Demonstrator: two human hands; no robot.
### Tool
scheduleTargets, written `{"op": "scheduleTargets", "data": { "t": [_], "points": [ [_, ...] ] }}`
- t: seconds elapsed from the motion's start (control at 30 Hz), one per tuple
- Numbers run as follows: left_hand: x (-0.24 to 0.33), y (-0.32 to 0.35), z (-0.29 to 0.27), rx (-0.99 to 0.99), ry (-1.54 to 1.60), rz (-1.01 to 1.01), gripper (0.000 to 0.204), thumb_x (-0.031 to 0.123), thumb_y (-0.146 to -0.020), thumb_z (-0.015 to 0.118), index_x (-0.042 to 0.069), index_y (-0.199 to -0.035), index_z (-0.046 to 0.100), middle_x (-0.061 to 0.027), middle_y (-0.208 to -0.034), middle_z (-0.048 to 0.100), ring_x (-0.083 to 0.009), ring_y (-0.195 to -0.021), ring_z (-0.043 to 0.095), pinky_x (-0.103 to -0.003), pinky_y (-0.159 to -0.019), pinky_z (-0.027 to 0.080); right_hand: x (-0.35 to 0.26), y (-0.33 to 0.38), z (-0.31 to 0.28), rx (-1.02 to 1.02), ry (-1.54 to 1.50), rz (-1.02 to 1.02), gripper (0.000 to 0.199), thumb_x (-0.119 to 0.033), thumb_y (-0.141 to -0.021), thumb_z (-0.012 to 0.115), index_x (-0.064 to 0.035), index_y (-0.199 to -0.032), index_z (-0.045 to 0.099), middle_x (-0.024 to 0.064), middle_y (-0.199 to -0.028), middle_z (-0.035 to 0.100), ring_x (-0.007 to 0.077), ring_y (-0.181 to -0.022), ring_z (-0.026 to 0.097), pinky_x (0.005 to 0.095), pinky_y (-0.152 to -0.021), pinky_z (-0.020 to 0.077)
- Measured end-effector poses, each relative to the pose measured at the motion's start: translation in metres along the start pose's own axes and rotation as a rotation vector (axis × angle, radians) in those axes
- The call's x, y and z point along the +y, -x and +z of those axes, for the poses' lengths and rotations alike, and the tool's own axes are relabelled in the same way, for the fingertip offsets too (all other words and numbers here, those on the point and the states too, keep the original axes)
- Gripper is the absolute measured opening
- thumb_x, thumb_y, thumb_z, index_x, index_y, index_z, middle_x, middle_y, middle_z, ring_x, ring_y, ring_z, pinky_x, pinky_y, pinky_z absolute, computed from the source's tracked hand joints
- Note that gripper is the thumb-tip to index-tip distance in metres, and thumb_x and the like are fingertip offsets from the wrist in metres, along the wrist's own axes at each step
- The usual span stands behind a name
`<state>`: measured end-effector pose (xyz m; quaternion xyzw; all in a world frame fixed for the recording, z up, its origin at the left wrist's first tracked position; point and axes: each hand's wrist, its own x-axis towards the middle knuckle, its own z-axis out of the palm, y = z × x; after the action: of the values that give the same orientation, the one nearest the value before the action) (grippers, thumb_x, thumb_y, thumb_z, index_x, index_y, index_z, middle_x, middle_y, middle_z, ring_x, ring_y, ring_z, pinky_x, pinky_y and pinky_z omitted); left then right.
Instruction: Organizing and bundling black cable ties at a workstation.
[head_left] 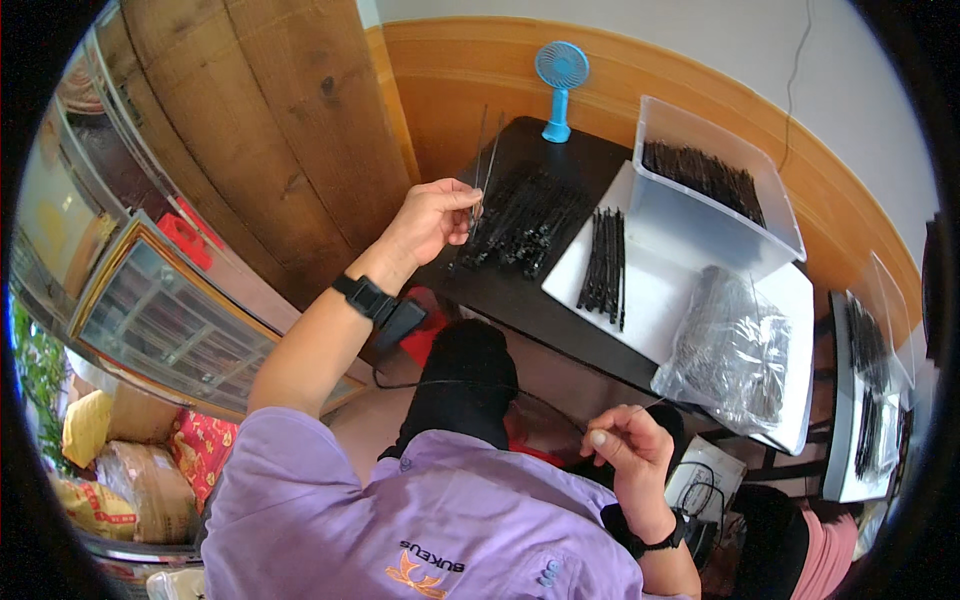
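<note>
My left hand [445, 217] is raised over the left end of the black table, its thumb and fingers pinching a few thin, wire-like strands [487, 150] that stick up. Beneath and beside it lies a spread of black strips [525, 225] with shiny dark ends. Down by my lap, at the right, my right hand [632, 448] has its fingers curled against the thumb. A faint thin line shows near its fingertips, too fine to name. On a white board [640, 330] rests a row of black strips [603, 265].
A clear plastic bin [720, 215] with many dark strips stands on the board, behind a clear bag [730, 350] of thin strands. At the back is a small blue fan [560, 90]. A black table [600, 355] edges my lap. A second work surface [865, 400] stands far right.
</note>
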<state>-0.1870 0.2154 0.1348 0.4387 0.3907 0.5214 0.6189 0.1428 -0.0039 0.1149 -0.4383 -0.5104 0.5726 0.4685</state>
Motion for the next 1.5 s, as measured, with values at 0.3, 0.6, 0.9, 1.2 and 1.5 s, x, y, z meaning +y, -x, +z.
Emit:
{"op": "scheduleTargets", "data": {
  "t": [0.3,0.6,0.9,1.2,1.5],
  "points": [
    [-0.044,0.069,0.121,-0.389,0.399,-0.191,0.035,0.010,-0.090,0.065,0.008,-0.123,0.056,-0.0085,-0.093,0.065,-0.0198,-0.074,0.061,-0.029,-0.055,0.046,-0.004,0.003,-0.010,0.121,-0.264,-0.153,0.010,-0.006,-0.090,0.063,0.0018,-0.095,0.059,0.0113,-0.088,0.066,0.0155,-0.073,0.063,0.0255,-0.061,0.0485],
    [-0.073,0.096,0.188,-0.579,0.462,-0.319,0.040,0.006,-0.090,0.062,0.008,-0.130,0.054,-0.0092,-0.101,0.065,-0.0252,-0.081,0.066,-0.031,-0.052,0.047,-0.008,0.017,-0.032,0.260,-0.510,-0.331,0.010,-0.009,-0.091,0.061,-0.0007,-0.094,0.056,0.0155,-0.089,0.064,0.0225,-0.073,0.065,0.0276,-0.057,0.0497],
    [-0.075,0.107,0.209,-0.727,0.613,-0.471,0.042,0.010,-0.093,0.057,0.009,-0.135,0.052,-0.0120,-0.097,0.062,-0.0219,-0.072,0.061,-0.028,-0.047,0.042,-0.015,0.033,-0.065,0.195,-0.493,-0.405,0.013,-0.011,-0.086,0.066,-0.0010,-0.087,0.058,0.0174,-0.098,0.063,0.0254,-0.084,0.065,0.0317,-0.070,0.0500],
    [-0.087,0.117,0.214,-0.899,0.521,-0.726,0.021,0.006,-0.090,0.058,0.002,-0.110,0.058,-0.0181,-0.089,0.064,-0.0257,-0.065,0.062,-0.029,-0.043,0.043,-0.031,0.019,-0.078,0.168,-0.403,-0.365,0.009,-0.006,-0.081,0.067,-0.0003,-0.083,0.060,0.0188,-0.098,0.066,0.0185,-0.081,0.060,0.0295,-0.077,0.0469],
    [-0.077,0.120,0.212,-0.825,0.179,-0.600,0.018,0.009,-0.089,0.063,-0.006,-0.099,0.062,-0.0174,-0.084,0.068,-0.0248,-0.068,0.069,-0.027,-0.044,0.053,-0.038,0.015,-0.070,0.340,-0.330,-0.245,0.006,-0.005,-0.083,0.066,-0.0012,-0.084,0.062,0.0136,-0.086,0.069,0.0120,-0.068,0.060,0.0222,-0.062,0.0452]
  ]
}}
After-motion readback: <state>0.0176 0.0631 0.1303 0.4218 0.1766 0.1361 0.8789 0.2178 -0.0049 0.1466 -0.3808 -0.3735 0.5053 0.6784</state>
